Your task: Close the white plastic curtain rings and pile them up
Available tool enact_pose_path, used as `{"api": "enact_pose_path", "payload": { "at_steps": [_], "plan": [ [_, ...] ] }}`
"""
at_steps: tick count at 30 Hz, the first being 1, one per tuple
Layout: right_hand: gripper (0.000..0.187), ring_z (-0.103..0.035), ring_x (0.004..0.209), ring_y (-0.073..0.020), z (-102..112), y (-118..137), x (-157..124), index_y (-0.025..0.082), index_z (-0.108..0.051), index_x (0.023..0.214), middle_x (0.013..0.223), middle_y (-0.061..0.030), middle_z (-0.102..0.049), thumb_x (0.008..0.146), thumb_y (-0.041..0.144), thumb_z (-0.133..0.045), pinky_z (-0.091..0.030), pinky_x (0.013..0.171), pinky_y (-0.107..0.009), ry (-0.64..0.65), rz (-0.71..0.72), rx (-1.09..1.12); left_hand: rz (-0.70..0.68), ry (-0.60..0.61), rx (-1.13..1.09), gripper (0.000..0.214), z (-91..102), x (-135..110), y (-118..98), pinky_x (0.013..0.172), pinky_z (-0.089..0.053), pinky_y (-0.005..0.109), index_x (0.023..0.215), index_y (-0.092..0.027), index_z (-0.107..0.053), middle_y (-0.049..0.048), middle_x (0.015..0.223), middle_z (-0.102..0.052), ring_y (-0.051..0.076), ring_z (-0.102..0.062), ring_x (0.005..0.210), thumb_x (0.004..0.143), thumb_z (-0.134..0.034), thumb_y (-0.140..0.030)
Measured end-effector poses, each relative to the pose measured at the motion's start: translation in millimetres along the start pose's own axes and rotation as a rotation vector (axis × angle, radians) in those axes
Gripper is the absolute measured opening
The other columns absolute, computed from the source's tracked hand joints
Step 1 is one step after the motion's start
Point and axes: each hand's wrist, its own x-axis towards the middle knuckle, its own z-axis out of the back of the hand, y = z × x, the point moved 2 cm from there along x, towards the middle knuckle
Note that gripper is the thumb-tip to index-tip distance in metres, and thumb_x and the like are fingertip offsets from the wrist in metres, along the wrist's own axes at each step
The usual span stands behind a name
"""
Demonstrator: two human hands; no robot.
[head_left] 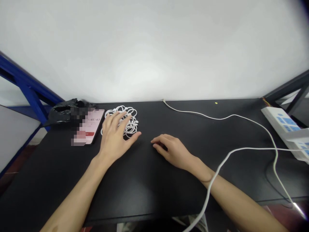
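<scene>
A loose pile of thin white rings (130,129), like hair ties with small knobs, lies on the black table (135,187) left of the middle. Over it is my left hand (113,132), palm down with the fingers spread, covering part of the pile. I cannot tell whether the fingertips press on the rings. Farther right, my right hand (172,149) rests low at the tabletop, its fingers curled and the thumb tip close to the index fingertip. Nothing shows between them. A phone (93,125) with a lit, partly blurred screen lies just left of my left hand.
A black plastic bag (65,111) is crumpled at the back left. One white cable (205,114) runs across the right side; a thicker white cable (225,158) arches over my right forearm. Power strips (282,124) lie at the right edge. A white wall (149,48) stands behind.
</scene>
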Motion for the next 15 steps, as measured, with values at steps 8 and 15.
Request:
{"api": "enact_pose_path", "payload": {
  "at_steps": [8, 15],
  "plan": [
    [0.010, -0.062, 0.078, -0.0170, -3, -4, 0, 0.018, -0.059, 0.092, 0.086, -0.0051, -0.067, 0.092, 0.013, -0.051, -0.050, 0.071, -0.029, -0.003, 0.024, -0.027, -0.246, 0.341, -0.271, 0.045, -15.0, -14, -57, 0.106, -0.048, 0.045, 0.133, -0.016, -0.048, 0.0118, 0.132, -0.063, 0.027, -0.052, 0.130, 0.095, -0.054, -0.039],
    [0.011, -0.060, 0.078, -0.0168, -4, -4, 0, 0.020, -0.060, 0.092, 0.084, -0.0038, -0.065, 0.094, 0.015, -0.050, -0.049, 0.073, -0.030, -0.002, 0.031, -0.039, -0.170, 0.504, -0.329, 0.039, -21.0, -18, -48, 0.110, -0.044, 0.046, 0.132, -0.019, -0.049, 0.0092, 0.135, -0.061, 0.024, -0.049, 0.134, 0.095, -0.054, -0.028]
  ]
}}
